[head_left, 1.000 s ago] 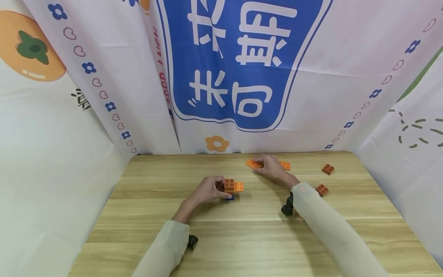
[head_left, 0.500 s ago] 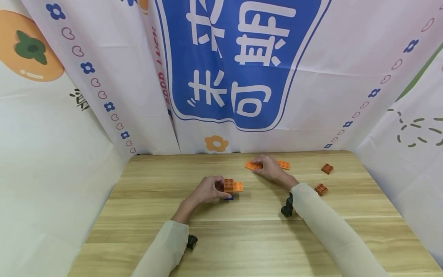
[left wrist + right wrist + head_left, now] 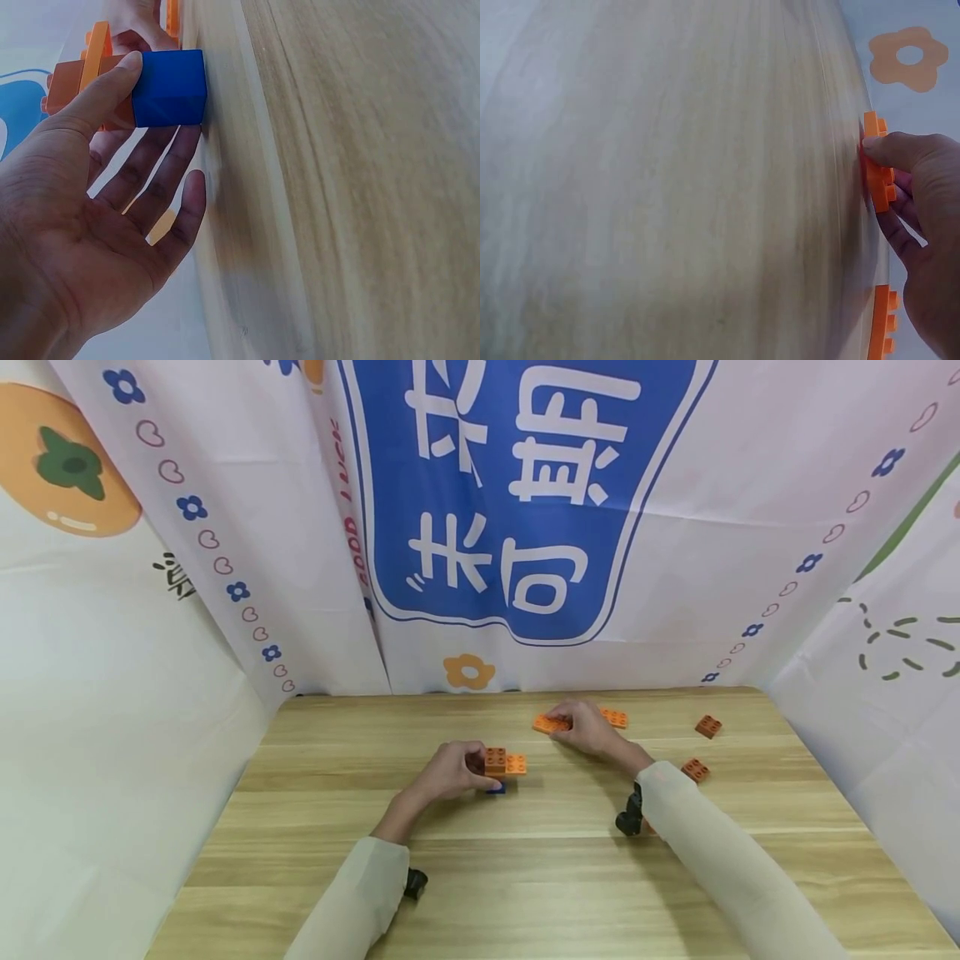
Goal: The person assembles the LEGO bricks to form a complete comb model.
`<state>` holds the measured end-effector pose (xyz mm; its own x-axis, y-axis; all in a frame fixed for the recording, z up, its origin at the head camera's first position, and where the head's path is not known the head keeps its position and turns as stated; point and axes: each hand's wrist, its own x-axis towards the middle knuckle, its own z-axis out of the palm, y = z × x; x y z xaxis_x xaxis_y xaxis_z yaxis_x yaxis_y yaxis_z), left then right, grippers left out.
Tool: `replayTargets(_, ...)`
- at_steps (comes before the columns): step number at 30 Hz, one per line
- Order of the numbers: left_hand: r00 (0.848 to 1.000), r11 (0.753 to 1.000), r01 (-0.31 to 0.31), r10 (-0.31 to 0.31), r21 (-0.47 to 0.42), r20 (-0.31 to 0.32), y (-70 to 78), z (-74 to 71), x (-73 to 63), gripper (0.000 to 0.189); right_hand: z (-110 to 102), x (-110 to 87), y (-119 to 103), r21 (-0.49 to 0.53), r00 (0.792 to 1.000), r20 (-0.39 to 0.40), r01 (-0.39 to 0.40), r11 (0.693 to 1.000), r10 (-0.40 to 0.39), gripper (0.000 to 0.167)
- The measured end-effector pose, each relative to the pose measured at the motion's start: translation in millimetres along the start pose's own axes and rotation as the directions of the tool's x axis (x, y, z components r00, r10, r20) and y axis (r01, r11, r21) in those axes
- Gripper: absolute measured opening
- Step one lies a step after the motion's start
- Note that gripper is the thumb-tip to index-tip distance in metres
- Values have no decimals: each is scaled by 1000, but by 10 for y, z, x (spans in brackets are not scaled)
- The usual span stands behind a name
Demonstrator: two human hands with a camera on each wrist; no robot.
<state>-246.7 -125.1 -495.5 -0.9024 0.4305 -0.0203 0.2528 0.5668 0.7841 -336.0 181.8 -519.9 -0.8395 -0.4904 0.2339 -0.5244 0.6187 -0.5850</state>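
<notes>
My left hand (image 3: 453, 770) grips a small upright stack of toy building bricks, thumb on one side and fingertips on the other. A blue brick (image 3: 171, 88) forms its bottom, with a brown brick (image 3: 120, 114) above it. Over that an orange plate (image 3: 516, 764) juts out to the right, capped by another brown brick (image 3: 495, 761). Near the table's back edge, my right hand (image 3: 587, 727) pinches a flat orange studded plate (image 3: 877, 180) between thumb and fingers, studs up, close over the wood. Part of this plate is hidden behind the fingers.
Another orange plate (image 3: 615, 718) lies just right of the right hand. Two brown bricks, one farther back (image 3: 708, 727) and one nearer (image 3: 696, 770), lie on the right of the wooden table (image 3: 525, 877). A printed cloth (image 3: 322, 643) rises behind the back edge.
My right hand and its orange plate have come slightly nearer and lower, the plate turning a little. The right wrist has shifted slightly right. The left hand and its stack hold still.
</notes>
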Motion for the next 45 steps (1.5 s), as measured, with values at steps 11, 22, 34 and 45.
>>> replayTargets(11, 1000, 1000, 6, -6, -3, 13, 5, 16, -5, 27, -40, -81, -85, -21, 999, -3, 33, 999, -34, 34)
replayTargets(22, 1000, 1000, -6, 6, -2, 15, 8, -4, 3, 27, -134, -149, -173, -46, 996, 7, 90, 995, -90, 28)
replayTargets(34, 1000, 1000, 4, -4, -4, 8, 12, 9, 1, 27, -220, -221, -271, -49, 987, -2, 161, 986, -161, 29)
replayTargets(45, 1000, 1000, 5, -5, -4, 3, 14, 5, 8, 27, -316, -255, -489, -66, 965, -23, 261, 963, -263, 30)
